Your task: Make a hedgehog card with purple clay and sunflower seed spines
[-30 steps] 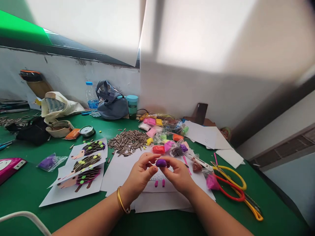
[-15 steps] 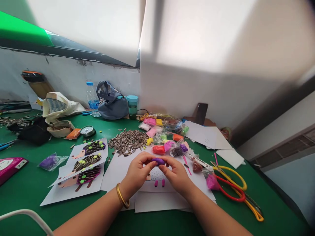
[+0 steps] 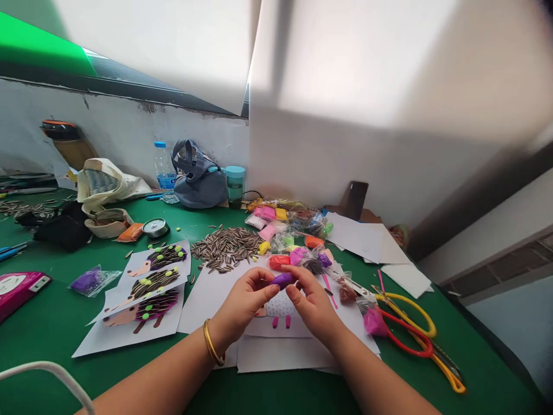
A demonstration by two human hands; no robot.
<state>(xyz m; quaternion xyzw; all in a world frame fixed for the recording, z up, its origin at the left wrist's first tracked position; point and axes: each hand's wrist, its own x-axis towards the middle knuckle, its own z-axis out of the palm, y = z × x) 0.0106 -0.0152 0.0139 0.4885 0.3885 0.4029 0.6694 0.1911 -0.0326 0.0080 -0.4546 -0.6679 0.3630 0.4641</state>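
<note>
Closest in, a gold bangle (image 3: 210,343) on the left wrist. Left hand (image 3: 246,302) curled, fingers bent, right hand (image 3: 313,305) curved in opposite, a lump of purple modelling clay (image 3: 283,280) pinched between the two, both grips firm, nothing released. Clay up in the air, just above a white paper sheet (image 3: 280,354) with a drawn hedgehog (image 3: 279,305) and pink clay legs, partly hidden behind the hands. Just past the fingers, bagged packets of coloured clay (image 3: 279,262). To the right, red- and yellow-handled scissors (image 3: 406,328) on the green table (image 3: 52,323). To the left, three hedgehog cards (image 3: 151,294) with seed spines. Beyond, a heap of striped sunflower seeds (image 3: 227,245). Farthest, against the wall, a water bottle (image 3: 163,167), a grey bag (image 3: 199,184) and a teal-lidded cup (image 3: 235,185).
</note>
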